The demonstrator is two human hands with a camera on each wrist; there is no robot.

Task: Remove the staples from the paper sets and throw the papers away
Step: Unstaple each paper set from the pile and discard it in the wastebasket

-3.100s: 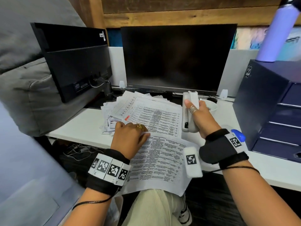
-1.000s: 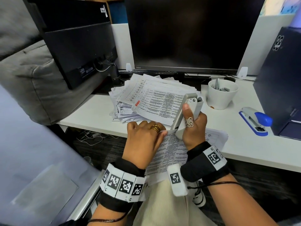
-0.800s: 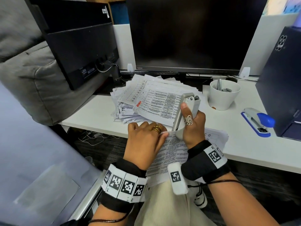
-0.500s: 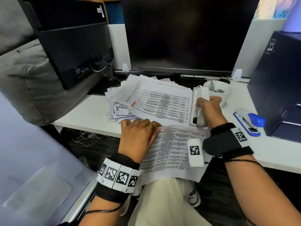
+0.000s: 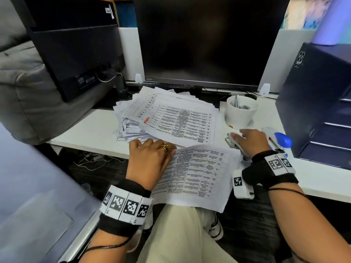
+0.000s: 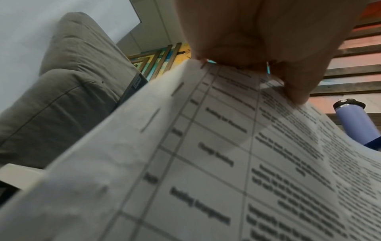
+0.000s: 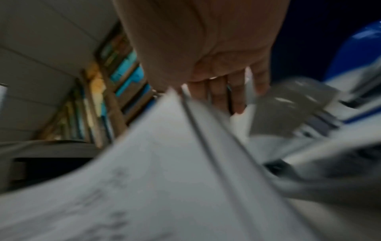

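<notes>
Left hand (image 5: 150,160) pinches top-left corner of paper set (image 5: 193,175), which overhangs desk edge (image 5: 91,137) onto lap. Right hand (image 5: 250,141) well right of set, fingers relaxed over grey staple remover (image 5: 230,140) on desk. Left hand nearer set.

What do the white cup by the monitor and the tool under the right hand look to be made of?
White cup: likely glazed ceramic or plastic; smooth, opaque wall, faint sheen. Grey staple remover under the right hand: probably moulded plastic, matt light grey; mostly covered and blurred.
</notes>
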